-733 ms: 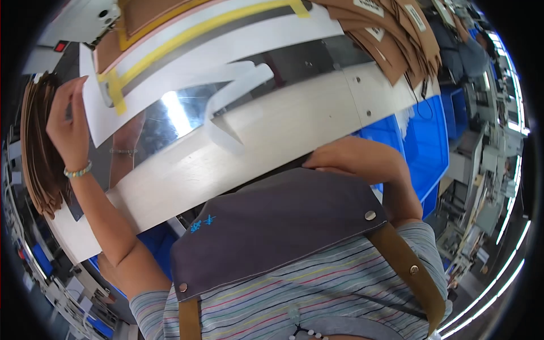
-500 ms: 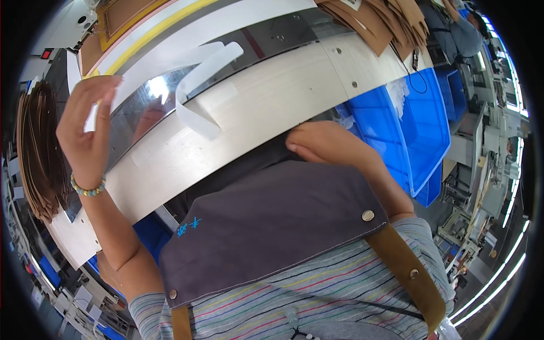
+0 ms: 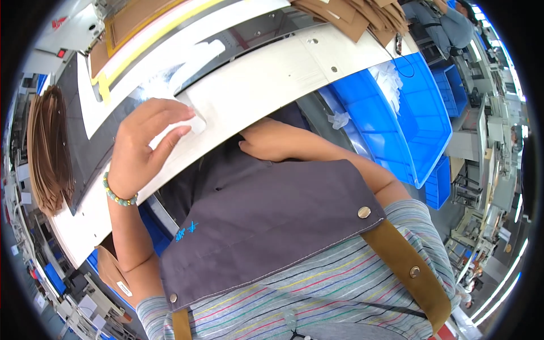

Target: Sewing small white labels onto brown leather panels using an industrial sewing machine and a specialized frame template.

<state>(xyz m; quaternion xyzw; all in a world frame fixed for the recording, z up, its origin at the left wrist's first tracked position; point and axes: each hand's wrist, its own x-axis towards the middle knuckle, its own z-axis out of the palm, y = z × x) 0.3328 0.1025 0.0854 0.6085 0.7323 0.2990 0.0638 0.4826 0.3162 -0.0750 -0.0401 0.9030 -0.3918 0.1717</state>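
Open passage over tabletop [image 3: 272, 79] between white strip [image 3: 203, 60] and brown pieces [image 3: 358, 20]

Table [image 3: 283, 76]: silver-white. Strip [image 3: 198, 123] near its front edge: white. Sheet [image 3: 93, 118] toward its far edge: white, with yellow tape [image 3: 103, 89]. Left-end stack [image 3: 47, 153]: dark brown. Cut pieces [image 3: 352, 21], far right corner: lighter brown. Bin [image 3: 374, 107] off the right end: blue. Apron [image 3: 260, 215]: dark grey, blue lettering [image 3: 186, 231]. Straps [image 3: 403, 275]: tan-brown. Shirt [image 3: 249, 303]: grey, multicoloured stripes. Bracelet [image 3: 116, 196]: green and yellow.

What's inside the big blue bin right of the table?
Crumpled white scraps, bunched toward the end nearest the table. Anything beneath them is covered; can't tell how deep they go.
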